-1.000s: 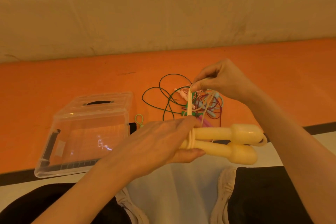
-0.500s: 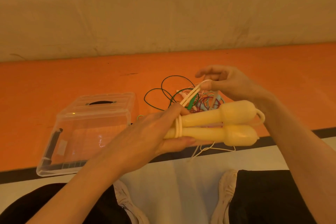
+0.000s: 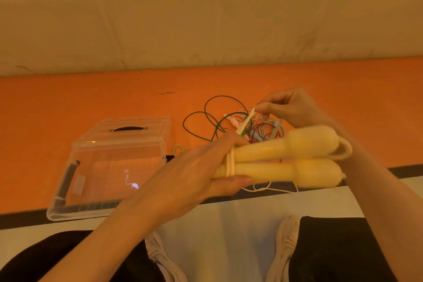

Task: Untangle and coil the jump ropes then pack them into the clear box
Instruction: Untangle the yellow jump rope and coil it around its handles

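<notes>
Since the earlier frame the two cream handles (image 3: 283, 160) have risen a little and tilted, their bulbous ends now lifted toward the right hand (image 3: 295, 110), and that hand has come down closer to them. The left hand (image 3: 190, 174) grips the narrow ends of both handles, thumb underneath and fingers (image 3: 226, 142) curled over the top, holding them side by side and touching. Just beside those fingers, a few turns of cream cord (image 3: 230, 163) wrap both handles together. From the wrap the cord runs up to the right hand, whose thumb and forefinger pinch it taut; the other fingers of that hand are curled. A thin loose length of the same cord hangs below the handles, under the left thumb.

Beyond the right hand's fingers lies the tangle of other jump ropes (image 3: 238, 121) on the orange floor (image 3: 68, 103): dark green loops, with maroon, pale blue and pink strands bunched together. A small green loop (image 3: 178, 149) lies between the tangle and the clear box (image 3: 109, 167). The box sits on the floor past the left hand's knuckles, well apart from the handles, its lid on with a dark slot on top and a dark clasp on its near side. Below the hands are the person's dark trousers and pale shoes
</notes>
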`<state>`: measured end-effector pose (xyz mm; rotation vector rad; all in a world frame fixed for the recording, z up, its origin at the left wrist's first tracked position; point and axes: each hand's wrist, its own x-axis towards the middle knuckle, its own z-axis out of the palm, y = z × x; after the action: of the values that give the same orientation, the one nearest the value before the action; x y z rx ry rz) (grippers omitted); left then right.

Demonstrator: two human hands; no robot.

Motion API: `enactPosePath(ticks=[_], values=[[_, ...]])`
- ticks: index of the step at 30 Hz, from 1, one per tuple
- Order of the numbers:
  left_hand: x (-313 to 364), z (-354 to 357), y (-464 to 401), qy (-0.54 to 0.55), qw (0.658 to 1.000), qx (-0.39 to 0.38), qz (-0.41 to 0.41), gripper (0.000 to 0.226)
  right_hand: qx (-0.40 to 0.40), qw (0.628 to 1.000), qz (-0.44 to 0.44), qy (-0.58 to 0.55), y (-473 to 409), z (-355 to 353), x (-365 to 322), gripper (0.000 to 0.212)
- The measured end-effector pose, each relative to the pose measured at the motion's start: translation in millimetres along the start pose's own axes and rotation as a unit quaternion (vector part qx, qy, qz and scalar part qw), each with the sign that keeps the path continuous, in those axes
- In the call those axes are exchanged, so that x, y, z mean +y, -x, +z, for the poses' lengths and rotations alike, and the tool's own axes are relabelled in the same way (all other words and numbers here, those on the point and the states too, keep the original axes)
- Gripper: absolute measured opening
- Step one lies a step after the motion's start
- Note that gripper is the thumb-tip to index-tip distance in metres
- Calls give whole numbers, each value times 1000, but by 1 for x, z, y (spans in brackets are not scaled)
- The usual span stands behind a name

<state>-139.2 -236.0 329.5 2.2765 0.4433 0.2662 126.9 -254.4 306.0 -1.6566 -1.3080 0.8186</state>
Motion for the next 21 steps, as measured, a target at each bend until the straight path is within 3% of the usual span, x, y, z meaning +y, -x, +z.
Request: enactPosePath(ticks=[3, 6, 8, 11, 21], values=[[-10, -3, -2, 18, 996, 83, 6, 35, -46, 999, -4, 5, 2, -1, 8, 20], [-16, -8, -7, 18, 987, 157, -9, 30, -24, 998, 7, 63, 8, 5, 9, 33], [-19, -12, -12, 18, 980, 195, -29, 29, -13, 999, 11, 41, 12, 15, 4, 23], [-23, -15, -17, 20, 970, 240, -42, 27, -65, 996, 39, 40, 21, 27, -1, 11], [-37, -9, -27, -25, 958, 266, -103, 37, -178, 982, 31, 56, 66, 65, -16, 13]])
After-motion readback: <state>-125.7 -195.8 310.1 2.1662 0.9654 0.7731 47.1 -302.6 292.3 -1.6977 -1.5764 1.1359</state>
